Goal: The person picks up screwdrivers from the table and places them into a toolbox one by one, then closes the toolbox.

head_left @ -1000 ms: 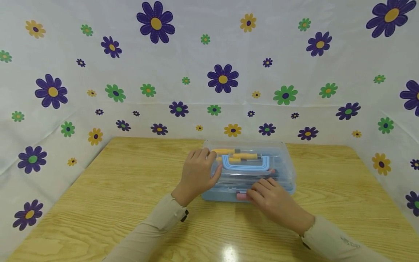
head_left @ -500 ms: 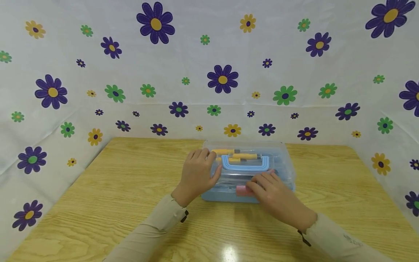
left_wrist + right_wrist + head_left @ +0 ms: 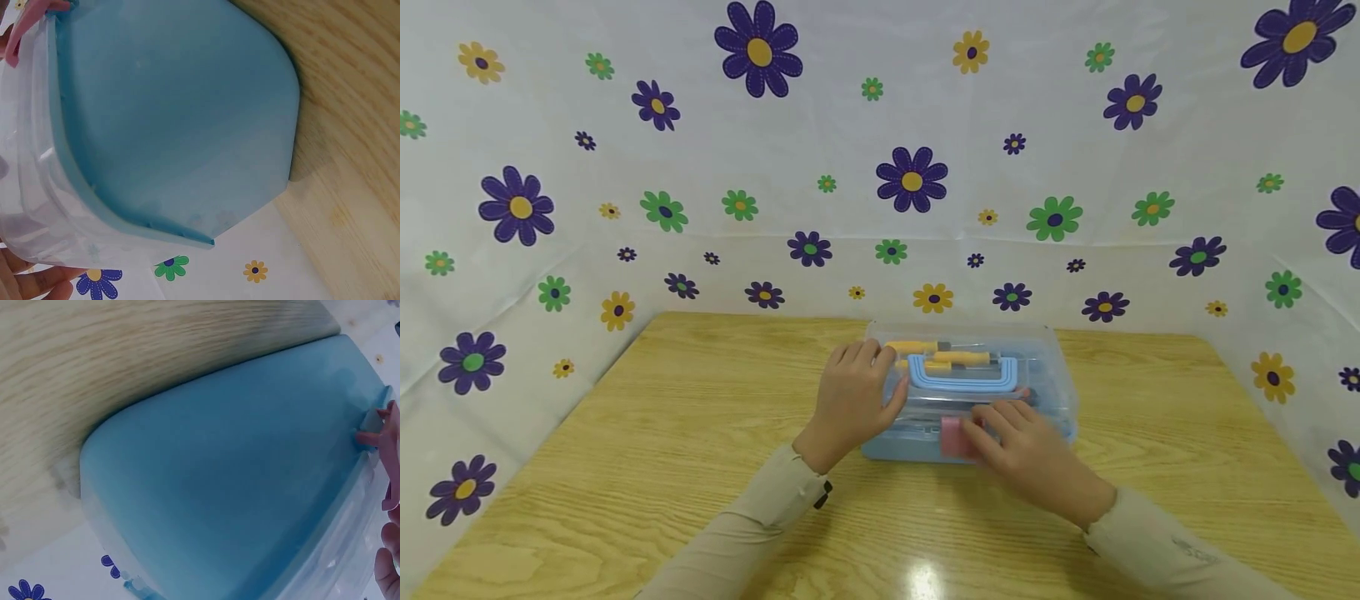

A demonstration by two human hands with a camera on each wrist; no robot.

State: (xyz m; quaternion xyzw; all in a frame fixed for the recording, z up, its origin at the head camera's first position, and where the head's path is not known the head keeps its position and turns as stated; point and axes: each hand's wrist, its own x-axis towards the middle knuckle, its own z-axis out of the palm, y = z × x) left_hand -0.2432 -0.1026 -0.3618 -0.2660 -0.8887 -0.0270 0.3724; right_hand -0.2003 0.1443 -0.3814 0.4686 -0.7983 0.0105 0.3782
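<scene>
A toolbox [image 3: 895,450] with a light blue base and a clear lid [image 3: 1045,342] stands on the table. My left hand [image 3: 853,396] holds the lid's left side, thumb toward the front; in the left wrist view its fingers [image 3: 40,281] lie at the lid's edge. At the front, my right hand [image 3: 1030,450] has its curled fingertips on the pink latch [image 3: 953,437]. The latch [image 3: 389,447] stands swung out from the blue base in the right wrist view, with fingertips [image 3: 390,537] right at its free end. Part of the latch is hidden behind the right hand in the head view.
A blue carrying handle [image 3: 962,385] lies folded on the lid. Yellow-handled tools [image 3: 962,358] show through the clear plastic. Wood-grain table [image 3: 700,417] surrounds the box, and a white flowered cloth [image 3: 820,150] rises behind it and at both sides.
The pink latch has swung up and outward, so more of it shows. My right hand has shifted slightly with it. The left hand and the toolbox have stayed in place.
</scene>
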